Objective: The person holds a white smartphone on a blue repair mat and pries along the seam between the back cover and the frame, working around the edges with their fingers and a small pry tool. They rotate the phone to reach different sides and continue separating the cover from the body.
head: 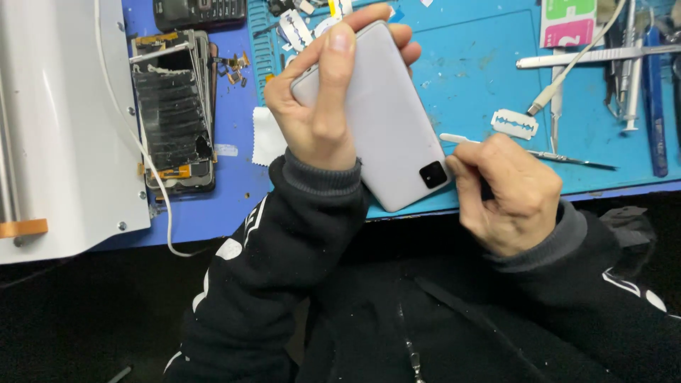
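Your right hand (507, 191) is curled shut at the phone (390, 120)'s camera corner; your left hand (319, 99) clasps the pale lilac phone, back up, over the bench (468, 78)'s near edge.

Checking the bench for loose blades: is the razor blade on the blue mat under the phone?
No, the razor blade lies bare right of the phone.

Left hand (319, 113) grips a pale lilac phone (386, 120) back-up and tilted over the blue mat (475, 64), right hand (507, 191) closed at its camera-end corner, with a razor blade (515, 123) and thin metal tool (567, 159) just beyond, and a stack of broken screens (174, 113) far left.
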